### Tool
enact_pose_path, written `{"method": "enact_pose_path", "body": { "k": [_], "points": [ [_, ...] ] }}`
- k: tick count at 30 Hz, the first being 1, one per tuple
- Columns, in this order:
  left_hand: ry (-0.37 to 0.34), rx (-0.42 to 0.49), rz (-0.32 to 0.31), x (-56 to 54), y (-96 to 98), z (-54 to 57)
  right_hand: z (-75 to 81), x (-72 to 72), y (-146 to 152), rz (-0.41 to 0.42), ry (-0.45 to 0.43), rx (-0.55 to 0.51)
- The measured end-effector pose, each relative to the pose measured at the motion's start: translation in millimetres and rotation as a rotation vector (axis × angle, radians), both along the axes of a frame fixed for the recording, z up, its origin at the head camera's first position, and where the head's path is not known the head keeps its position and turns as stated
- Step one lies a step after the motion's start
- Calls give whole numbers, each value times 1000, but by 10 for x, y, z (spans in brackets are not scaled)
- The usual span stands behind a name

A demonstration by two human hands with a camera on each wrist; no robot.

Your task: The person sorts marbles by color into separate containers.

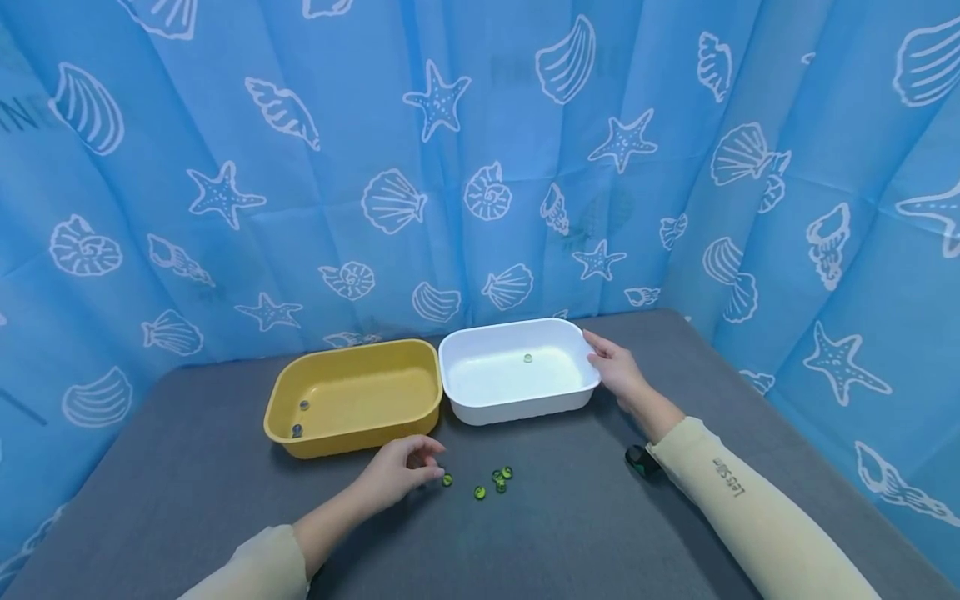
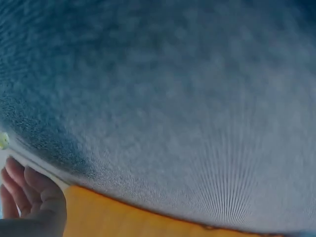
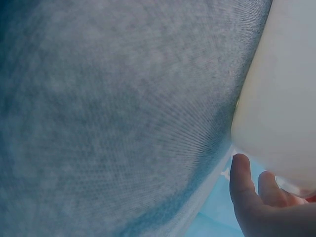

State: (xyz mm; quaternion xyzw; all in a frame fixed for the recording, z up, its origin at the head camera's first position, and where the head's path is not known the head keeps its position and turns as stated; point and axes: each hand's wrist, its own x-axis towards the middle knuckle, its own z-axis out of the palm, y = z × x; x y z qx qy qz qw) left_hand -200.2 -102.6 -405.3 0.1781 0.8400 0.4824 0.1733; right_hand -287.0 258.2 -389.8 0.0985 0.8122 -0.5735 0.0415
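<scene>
Green marbles [image 1: 480, 492], small, round and shiny, lie on gray cloth [image 1: 570, 517].

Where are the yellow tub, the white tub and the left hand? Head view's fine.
Yellow tub [image 1: 371, 398]: head view, bare part of its inner floor.
White tub [image 1: 501, 375]: head view, bare part of its inner floor.
Left hand [image 1: 396, 473]: head view, back of the hand.

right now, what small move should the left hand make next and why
Perhaps pinch the nearest green marble: it lies right by the left hand, whose thumb and fingers stand parted, while the other green marbles lie farther off.
</scene>
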Motion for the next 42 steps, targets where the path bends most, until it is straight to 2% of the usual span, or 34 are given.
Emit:
{"method": "enact_pose_path", "body": {
  "k": [6,12,16,23,33,42],
  "points": [
    [-11,-46,-125,-49,19,-29,-3,7,9,1,5,-1],
    [-72,-94,-161,-91,60,26,-13,-2,4,4,13,-1],
    [-109,-122,-163,-120,72,30,-10,-9,-4,1,16,-5],
    [-103,-154,-147,-164,102,-18,-6,-18,-2,-4,18,5],
    [-110,-174,-86,-142,155,-34,-25,-22,-3,-6,-4,4],
    [-115,-182,-70,-137,163,-35,-21,-24,-11,-22,0,18]
  ]
}}
